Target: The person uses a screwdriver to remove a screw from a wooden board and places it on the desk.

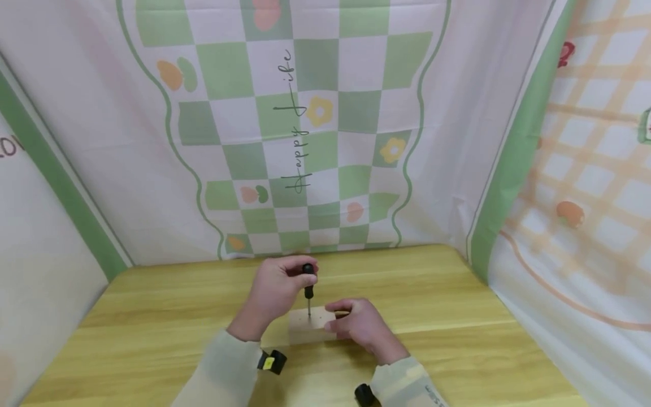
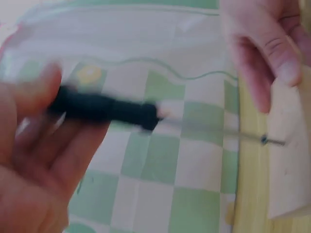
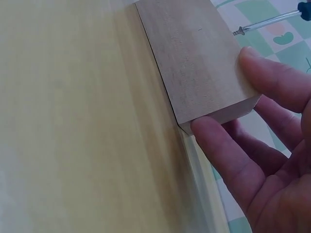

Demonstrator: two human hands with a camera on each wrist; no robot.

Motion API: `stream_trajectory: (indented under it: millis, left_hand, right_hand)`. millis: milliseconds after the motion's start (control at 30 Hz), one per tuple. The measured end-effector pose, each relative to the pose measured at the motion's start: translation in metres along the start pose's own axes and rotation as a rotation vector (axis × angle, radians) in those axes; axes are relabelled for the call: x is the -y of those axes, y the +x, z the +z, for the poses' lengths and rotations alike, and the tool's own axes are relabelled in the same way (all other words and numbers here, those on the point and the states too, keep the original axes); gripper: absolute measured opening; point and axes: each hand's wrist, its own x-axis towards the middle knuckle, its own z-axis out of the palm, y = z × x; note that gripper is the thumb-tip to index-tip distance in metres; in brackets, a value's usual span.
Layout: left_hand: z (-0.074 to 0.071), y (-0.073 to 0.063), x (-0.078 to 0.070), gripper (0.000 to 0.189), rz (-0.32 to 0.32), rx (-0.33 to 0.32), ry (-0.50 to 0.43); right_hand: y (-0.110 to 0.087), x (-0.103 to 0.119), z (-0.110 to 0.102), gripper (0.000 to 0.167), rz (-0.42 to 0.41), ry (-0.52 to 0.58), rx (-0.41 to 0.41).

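Observation:
My left hand [image 1: 274, 287] grips the black handle of a screwdriver [image 1: 308, 291], which stands nearly upright over a pale wooden block [image 1: 311, 334]. At the end of the shaft in the left wrist view is a small screw [image 2: 275, 141], its point at the block's top face. That view blurs the handle. Small dark marks dot the top face. My right hand [image 1: 362, 323] holds the block by its right end, thumb and fingers at its edges. In the right wrist view, the block [image 3: 194, 58] shows a plain side, and the screw's lower part is hidden behind its edge.
The block sits on a wood-grain table [image 1: 178, 299]. A cloth with green and white checks [image 1: 315, 152] hangs behind the table's far edge, and more cloth hangs at both sides. Black wrist devices [image 1: 277, 362] are at both sleeves.

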Motion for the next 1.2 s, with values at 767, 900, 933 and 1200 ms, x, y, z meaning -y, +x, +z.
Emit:
stream_trajectory:
  millis: [767, 900, 933, 1200]
  left_hand:
    - [-0.012, 0.007, 0.015, 0.022, -0.015, 0.216, -0.24]
    - [-0.002, 0.002, 0.017, 0.025, -0.035, 0.041, -0.206]
    - [-0.001, 0.0, 0.018, 0.026, -0.019, 0.022, -0.194]
    - [-0.014, -0.002, 0.022, 0.023, 0.109, 0.204, -0.29]
  right_hand:
    - [0.0, -0.002, 0.0, 0.043, -0.01, 0.018, -0.009]
    - [0.0, -0.002, 0.002, 0.043, -0.006, 0.015, 0.003]
    - [0.001, -0.002, 0.002, 0.043, -0.007, 0.012, 0.006]
    - [0.002, -0.003, 0.001, 0.043, -0.015, 0.015, -0.005]
